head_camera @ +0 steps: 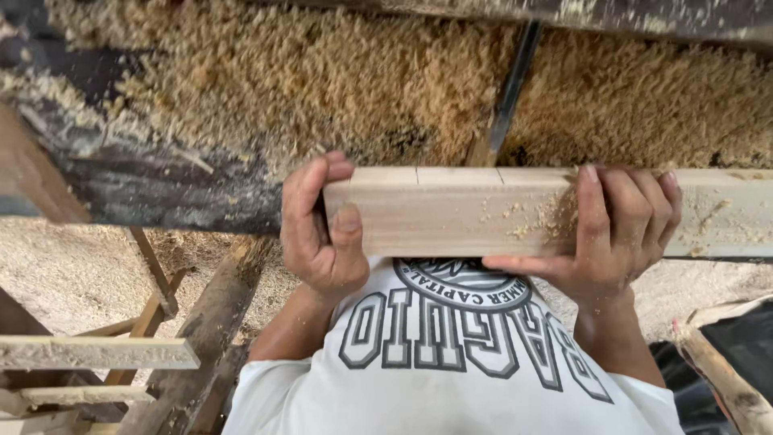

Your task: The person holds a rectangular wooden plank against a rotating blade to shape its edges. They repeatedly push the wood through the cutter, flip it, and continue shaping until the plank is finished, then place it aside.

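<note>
The left hand (322,234) is wrapped round the left end of a pale board (459,211), fingers curled over the top edge, thumb pressed flat on the near face. The right hand (616,229) clamps the same board further right, four fingers hooked over the top and thumb underneath. The hands are apart, and the board lies level between them, held close in front of a white shirt (451,362) with dark lettering. Sawdust (322,80) is heaped thick beyond the board, some clinging to its face. A dark blade (511,84) stands in the sawdust just behind the board. A dark beam (161,181) runs left; pale slats (97,353) lie lower left.
</note>
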